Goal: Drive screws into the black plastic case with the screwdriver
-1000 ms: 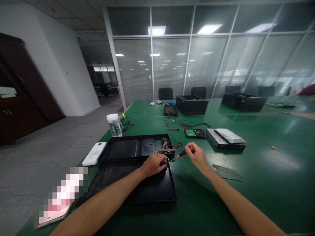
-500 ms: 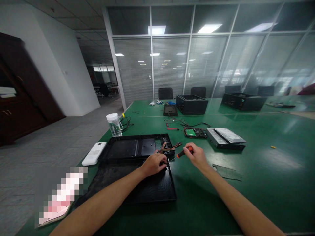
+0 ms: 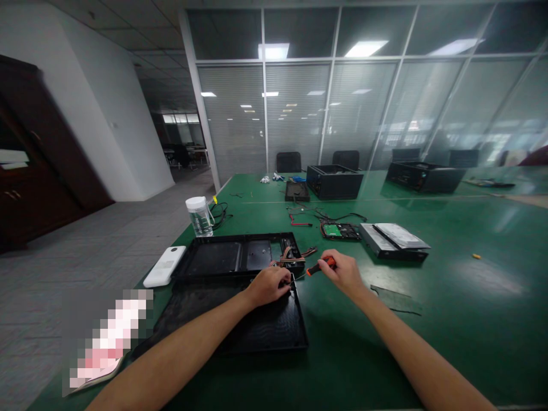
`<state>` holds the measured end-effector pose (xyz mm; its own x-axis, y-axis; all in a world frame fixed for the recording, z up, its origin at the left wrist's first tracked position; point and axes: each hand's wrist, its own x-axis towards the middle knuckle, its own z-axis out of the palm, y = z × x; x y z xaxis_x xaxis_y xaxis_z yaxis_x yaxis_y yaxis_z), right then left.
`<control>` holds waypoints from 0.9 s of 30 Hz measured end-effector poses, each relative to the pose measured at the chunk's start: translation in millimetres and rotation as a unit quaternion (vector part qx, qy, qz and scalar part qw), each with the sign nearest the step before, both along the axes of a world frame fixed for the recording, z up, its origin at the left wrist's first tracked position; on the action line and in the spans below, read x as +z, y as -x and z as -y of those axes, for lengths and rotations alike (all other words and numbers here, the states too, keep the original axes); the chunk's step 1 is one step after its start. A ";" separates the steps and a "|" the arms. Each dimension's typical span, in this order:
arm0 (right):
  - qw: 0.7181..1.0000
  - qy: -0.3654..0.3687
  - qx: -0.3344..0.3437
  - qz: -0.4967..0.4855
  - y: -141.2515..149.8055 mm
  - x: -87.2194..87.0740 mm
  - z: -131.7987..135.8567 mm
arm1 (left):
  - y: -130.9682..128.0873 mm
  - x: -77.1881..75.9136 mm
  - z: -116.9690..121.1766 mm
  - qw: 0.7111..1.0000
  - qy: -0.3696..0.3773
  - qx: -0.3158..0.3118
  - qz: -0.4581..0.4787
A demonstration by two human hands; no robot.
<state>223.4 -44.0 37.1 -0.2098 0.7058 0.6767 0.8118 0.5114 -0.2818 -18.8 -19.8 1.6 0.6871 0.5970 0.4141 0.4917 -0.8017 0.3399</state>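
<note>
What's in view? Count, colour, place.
table: 1, green, centre
panels: 2, black, near side
screwdriver: 1, orange/black, centre
wires: several, multicoloured, centre
bottle: 1, clear/white, left
device: 1, white, left
circuit board: 1, green, mid-right
drive unit: 1, silver/black, right
cases: 2, black, far
piece: 1, yellow, right
partition: 1, grey, back
chairs: several, black, back
left hand: 1, bare, over panels
right hand: 1, bare, gripping screwdriver

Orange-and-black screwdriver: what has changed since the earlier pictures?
The orange-and-black screwdriver and the right hand gripping it have shifted slightly left, toward the left hand. Nothing was visibly grasped or released; the left hand stays at the far right corner of the black rectangular panel.
</note>
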 end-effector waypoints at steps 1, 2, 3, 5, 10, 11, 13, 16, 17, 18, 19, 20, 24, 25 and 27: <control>1.000 -0.007 0.003 0.004 0.2 0.6 0.5 | 0.0 -0.2 -0.2 1.000 -0.001 -0.001 -0.001; 1.000 -0.013 0.004 0.007 0.4 1.0 0.8 | 0.0 -0.6 -0.5 1.000 -0.002 -0.001 -0.002; 1.000 -0.014 0.004 0.009 0.4 1.2 0.9 | -0.1 -1.0 -0.7 1.000 -0.003 0.000 -0.002; 1.000 -0.011 0.003 0.015 0.1 2.1 0.9 | -0.2 -1.7 -1.1 1.000 -0.005 0.000 -0.002; 0.993 0.012 0.026 0.111 4.2 26.8 6.5 | 0.0 -1.4 -0.3 1.000 -0.004 -0.003 0.004; 0.989 0.027 0.022 0.147 7.7 37.1 9.0 | 0.1 -1.1 0.0 1.000 -0.003 -0.003 0.005; 0.975 0.067 0.003 0.213 18.4 60.0 14.5 | 0.3 -0.9 0.0 1.000 -0.001 -0.004 0.005; 0.961 0.125 0.012 0.248 41.0 88.3 19.6 | 0.2 -1.9 -1.0 1.000 -0.001 -0.002 0.006; 0.958 0.141 0.026 0.247 48.8 93.9 19.7 | 0.1 -2.5 -1.5 1.000 -0.002 0.000 0.007; 0.957 0.156 0.036 0.244 56.0 97.4 19.0 | 0.0 -3.2 -2.1 1.000 -0.001 0.003 0.007; 0.955 0.169 0.035 0.242 62.4 99.3 17.7 | -0.1 -3.9 -2.6 1.000 -0.001 0.005 0.008; 0.953 0.179 0.019 0.243 67.6 99.8 16.1 | -0.2 -4.6 -3.0 1.000 0.001 0.007 0.009; 0.950 0.188 -0.068 0.241 75.1 99.0 11.1 | -0.4 -6.5 -4.5 1.000 0.008 0.005 0.023; 0.952 0.194 -0.048 0.234 74.4 99.4 10.9 | -0.5 -6.8 -4.7 1.000 0.009 0.005 0.023; 0.952 0.207 0.030 0.224 72.5 100.7 11.1 | -0.7 -7.0 -5.1 1.000 0.004 0.007 0.017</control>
<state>150.9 -55.1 137.8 -0.4595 0.8707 0.1752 0.8713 0.4802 -0.1010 -18.0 -14.7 -5.4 0.6644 0.6094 0.4326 0.4903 -0.7923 0.3630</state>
